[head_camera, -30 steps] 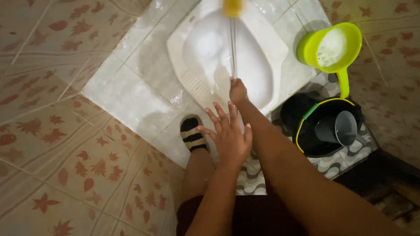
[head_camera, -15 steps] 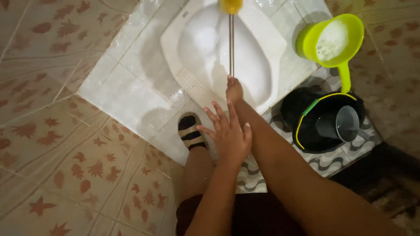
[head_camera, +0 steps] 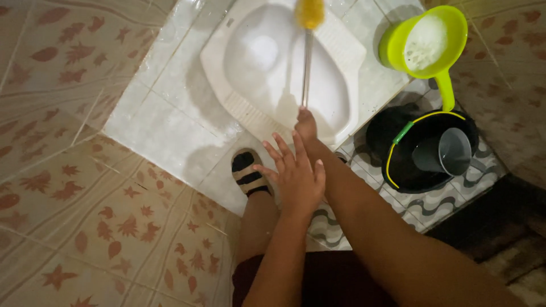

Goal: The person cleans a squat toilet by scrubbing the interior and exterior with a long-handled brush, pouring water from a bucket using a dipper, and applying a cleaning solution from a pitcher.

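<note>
Right hand (head_camera: 305, 122) is closed around the near end of a toilet brush (head_camera: 307, 51), holding its thin metal shaft so that it runs straight away from the person, over the bowl of a white squat toilet (head_camera: 341, 45). Its yellow bristle head lies at the far end, over the far part of the pan, and is blurred. Left hand (head_camera: 296, 179) holds nothing: the fingers are spread wide and the palm faces down, hovering just near of the right wrist and above the person's left foot. That foot wears a black-and-white sandal (head_camera: 248, 170) and stands on the pale raised tile platform (head_camera: 170, 108) that surrounds the toilet, close to the pan's near edge.

To the right of the toilet, on the far right corner of the platform, sits a lime-green water dipper (head_camera: 424, 48) filled with white foam, its handle pointing toward the near side. Just near of it, on wave-patterned tiles, stands a black bucket (head_camera: 424, 150) with a yellow-and-green wire handle; a grey cup (head_camera: 446, 152) lies tilted inside. On the left, the floor (head_camera: 85, 216) is beige tile printed with red leaf shapes.
</note>
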